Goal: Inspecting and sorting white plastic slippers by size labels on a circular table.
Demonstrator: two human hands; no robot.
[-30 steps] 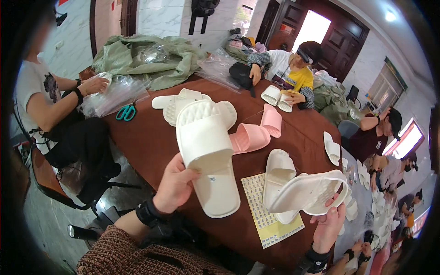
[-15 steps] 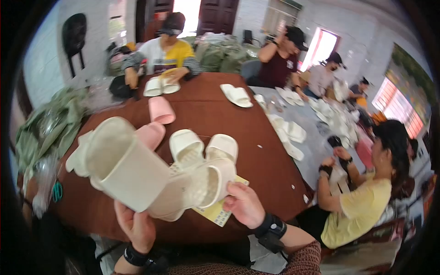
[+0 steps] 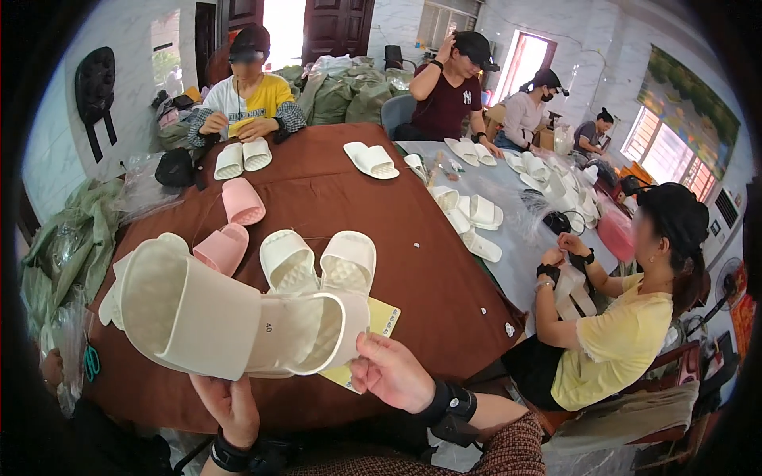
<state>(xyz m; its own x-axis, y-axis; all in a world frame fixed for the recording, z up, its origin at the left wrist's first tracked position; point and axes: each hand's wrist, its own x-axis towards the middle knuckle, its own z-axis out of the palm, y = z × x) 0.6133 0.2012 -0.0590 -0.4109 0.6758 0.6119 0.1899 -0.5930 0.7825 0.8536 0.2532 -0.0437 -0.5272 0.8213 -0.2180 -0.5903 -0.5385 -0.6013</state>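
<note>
Grasping a white slipper [image 3: 218, 329], left hand [image 3: 230, 406] flanks right hand [image 3: 401, 377], whose grip pinches a second slipper [image 3: 348, 327], apparently to expose its insole [image 3: 282, 321]

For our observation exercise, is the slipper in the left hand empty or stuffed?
Empty: the left hand holds the white slipper, and only its bumpy lining shows inside.

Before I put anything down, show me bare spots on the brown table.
Widest: the right side of the brown table, between the near white pair and the grey table, barring a few white scraps. Another patch lies between the pink slippers and the lone white slipper. Crowded: the near left, around the held slippers.
</note>
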